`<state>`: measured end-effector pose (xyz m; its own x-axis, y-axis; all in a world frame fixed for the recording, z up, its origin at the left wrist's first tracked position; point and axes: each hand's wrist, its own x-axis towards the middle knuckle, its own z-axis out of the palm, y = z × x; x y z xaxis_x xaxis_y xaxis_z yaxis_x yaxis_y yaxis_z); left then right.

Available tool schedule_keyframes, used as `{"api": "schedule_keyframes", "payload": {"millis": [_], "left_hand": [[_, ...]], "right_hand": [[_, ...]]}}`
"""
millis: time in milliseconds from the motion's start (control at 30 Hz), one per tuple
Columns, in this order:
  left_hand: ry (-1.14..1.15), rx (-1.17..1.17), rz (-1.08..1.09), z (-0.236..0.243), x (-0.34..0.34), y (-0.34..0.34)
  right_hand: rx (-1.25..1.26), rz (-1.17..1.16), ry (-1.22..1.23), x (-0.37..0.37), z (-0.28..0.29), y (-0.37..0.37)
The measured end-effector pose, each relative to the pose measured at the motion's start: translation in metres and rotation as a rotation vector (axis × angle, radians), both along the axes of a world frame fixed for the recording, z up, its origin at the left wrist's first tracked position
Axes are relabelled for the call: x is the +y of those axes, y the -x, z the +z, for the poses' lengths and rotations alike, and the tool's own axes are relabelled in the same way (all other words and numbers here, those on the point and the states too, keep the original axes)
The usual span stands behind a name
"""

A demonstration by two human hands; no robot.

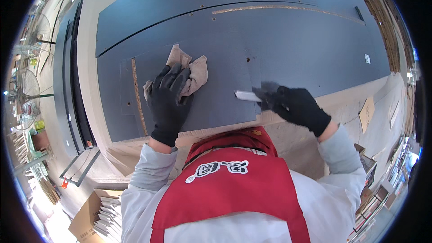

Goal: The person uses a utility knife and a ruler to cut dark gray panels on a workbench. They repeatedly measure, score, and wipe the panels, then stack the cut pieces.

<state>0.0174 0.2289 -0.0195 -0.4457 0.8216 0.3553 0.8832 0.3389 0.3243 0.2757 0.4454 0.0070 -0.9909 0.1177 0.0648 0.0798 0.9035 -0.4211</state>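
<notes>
My left hand [170, 101], in a black glove, lies on a crumpled beige cloth [197, 75], its fingers bent over it. The cloth rests on a dark grey panel [220, 103] near the front edge of the work surface. My right hand [292, 103], also in a black glove, is closed around a slim, flat, whitish tool [246, 96] that looks like a blade or scraper. Its tip points left, over the panel's right part. Motion blurs the right fingers, and the tool's handle end is hidden in them.
A larger dark grey panel [315, 49] lies beneath and beyond, with small holes and raw chipboard edges. Long dark boards [67, 85] stand at the left, near wire fans [29, 85]. A cardboard box [87, 218] of white strips sits at the lower left.
</notes>
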Motion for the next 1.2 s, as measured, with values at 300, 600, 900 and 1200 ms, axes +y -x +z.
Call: {"api": "schedule_keyframes", "payload": {"millis": [300,600,900,1200], "left_hand": [[0.004,-0.01,-0.02,0.004,0.003,-0.001],[0.095,0.062,0.14,0.014,0.004,-0.012],[0.107,0.033,0.243,0.005,0.005,-0.019],[0.124,0.022,0.245,0.007,0.005,-0.02]], "right_hand": [[-0.022,-0.152,-0.078,0.092,-0.022,0.079],[-0.13,0.142,-0.131,0.127,-0.001,0.096],[-0.034,0.354,-0.153,0.157,-0.003,0.128],[-0.065,0.43,-0.144,0.162,0.004,0.147]]}}
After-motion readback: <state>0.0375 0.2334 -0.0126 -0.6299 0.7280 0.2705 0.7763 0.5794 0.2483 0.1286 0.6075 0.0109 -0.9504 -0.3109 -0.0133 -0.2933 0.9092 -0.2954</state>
